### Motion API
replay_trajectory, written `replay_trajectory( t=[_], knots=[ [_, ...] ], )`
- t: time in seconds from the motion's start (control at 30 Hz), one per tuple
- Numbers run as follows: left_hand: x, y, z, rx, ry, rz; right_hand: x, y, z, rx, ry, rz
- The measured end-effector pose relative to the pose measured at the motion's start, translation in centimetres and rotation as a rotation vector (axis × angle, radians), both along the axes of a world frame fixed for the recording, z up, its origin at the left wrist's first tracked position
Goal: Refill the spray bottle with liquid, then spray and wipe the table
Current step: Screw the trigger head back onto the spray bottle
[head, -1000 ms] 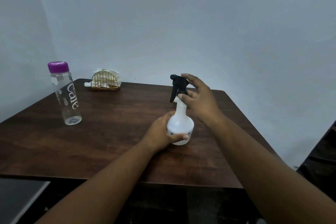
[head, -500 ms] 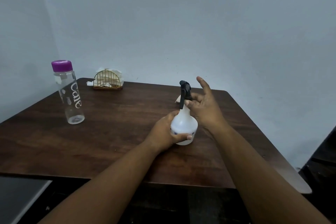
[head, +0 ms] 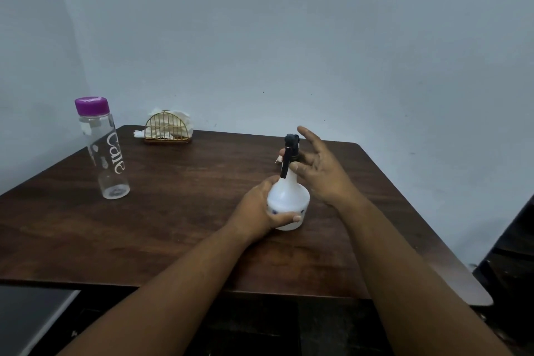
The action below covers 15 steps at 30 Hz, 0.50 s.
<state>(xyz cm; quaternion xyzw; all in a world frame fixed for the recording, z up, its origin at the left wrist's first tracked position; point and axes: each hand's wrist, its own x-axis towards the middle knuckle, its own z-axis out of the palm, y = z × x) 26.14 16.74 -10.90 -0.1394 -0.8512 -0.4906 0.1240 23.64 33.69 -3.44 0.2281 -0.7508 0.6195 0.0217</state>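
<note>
**Black sprayer head turned while the bottle is held**

Compared with one second ago, the black sprayer head [head: 289,153] has turned: its trigger pointed to the left then, and now it hangs down toward the camera. The spray bottle [head: 288,202] stands at nearly the same place, a little right of the centre of the worktop [head: 179,228].

The left hand [head: 260,211] grips the round white body of the bottle from 9 o'clock, with the thumb across the front near the bottom. The right hand [head: 320,173] is at 3 o'clock of the neck. Its fingers [head: 309,137] are spread; some touch the black collar, the upper ones point up and away. Whether they pinch the collar, I cannot tell.

At 10 o'clock from the spray bottle, well apart, stands a clear water bottle [head: 105,153] with a purple cap [head: 92,104], upright. At 11 o'clock, near the back edge, is a gold wire napkin holder [head: 168,128] with white napkins.
</note>
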Motion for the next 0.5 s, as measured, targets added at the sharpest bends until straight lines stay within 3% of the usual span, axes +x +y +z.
replay_trajectory(
  t=[0.17, 0.33, 0.5],
  knots=[
    [-0.1, 0.0, 0.0, -0.039, 0.024, -0.013, 0.0, -0.8, 1.7, 0.226, 0.084, -0.177],
    [-0.1, 0.1, 0.0, -0.028, 0.021, -0.018, 0.9, -3.1, 0.6, -0.008, -0.035, -0.358],
    [0.0, 0.1, 0.1, -0.009, -0.004, -0.031, 1.4, -4.2, -0.6, -0.107, -0.034, -0.339]
  ],
)
